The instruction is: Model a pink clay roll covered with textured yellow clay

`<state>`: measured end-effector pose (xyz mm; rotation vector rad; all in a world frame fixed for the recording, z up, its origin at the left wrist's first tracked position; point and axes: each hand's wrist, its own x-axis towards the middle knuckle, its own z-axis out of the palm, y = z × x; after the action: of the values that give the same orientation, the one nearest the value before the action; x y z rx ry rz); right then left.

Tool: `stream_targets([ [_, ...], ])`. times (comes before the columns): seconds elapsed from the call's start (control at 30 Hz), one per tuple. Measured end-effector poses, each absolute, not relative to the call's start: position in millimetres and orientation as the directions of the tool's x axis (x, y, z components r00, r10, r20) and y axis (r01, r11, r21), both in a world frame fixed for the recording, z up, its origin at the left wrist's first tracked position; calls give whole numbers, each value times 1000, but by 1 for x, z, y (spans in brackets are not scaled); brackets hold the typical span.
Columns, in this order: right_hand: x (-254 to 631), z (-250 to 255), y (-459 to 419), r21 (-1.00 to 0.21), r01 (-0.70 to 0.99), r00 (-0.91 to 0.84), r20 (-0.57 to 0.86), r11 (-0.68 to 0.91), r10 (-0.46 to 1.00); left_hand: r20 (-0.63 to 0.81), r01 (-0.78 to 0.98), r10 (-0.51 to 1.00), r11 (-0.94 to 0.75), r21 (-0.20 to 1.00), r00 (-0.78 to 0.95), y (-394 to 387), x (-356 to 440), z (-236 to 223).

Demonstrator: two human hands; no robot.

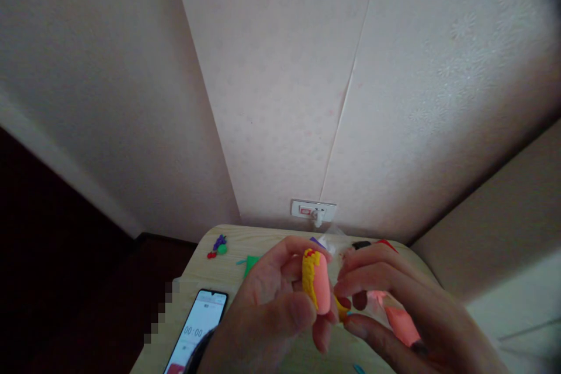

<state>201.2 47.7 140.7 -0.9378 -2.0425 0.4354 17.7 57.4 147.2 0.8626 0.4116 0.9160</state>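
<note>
While my left hand (280, 295) pinches the pink-and-yellow clay-like piece (323, 286) above the table (258, 239), thumb low against it, too hard a press could dent it, if soft as it looks. Right hand (418, 298) half-curled just beside; can't tell whether it grips the yellow bit (342, 308). A stray fingertip might smear the ruffle.

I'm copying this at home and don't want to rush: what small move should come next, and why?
Probably bring the right hand to the yellow edging and press it lightly. The edging looks lumpy along the pink piece, which the left hand holds, and the right hand is close beside it.
</note>
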Motion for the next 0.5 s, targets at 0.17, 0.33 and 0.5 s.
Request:
stream_targets([
  [0.17, 204, 138, 47, -532, 500, -352, 596, 683, 722, 33, -580, 870, 298, 758, 491, 55, 16, 147],
  [0.33, 206, 137, 46, -493, 504, -365, 623, 709, 692, 204, -653, 800, 282, 703, 564, 64, 18, 132],
  [0.5, 194, 139, 42, -566, 500, -261, 623, 655, 738, 223, -653, 781, 287, 701, 583, 69, 18, 124],
])
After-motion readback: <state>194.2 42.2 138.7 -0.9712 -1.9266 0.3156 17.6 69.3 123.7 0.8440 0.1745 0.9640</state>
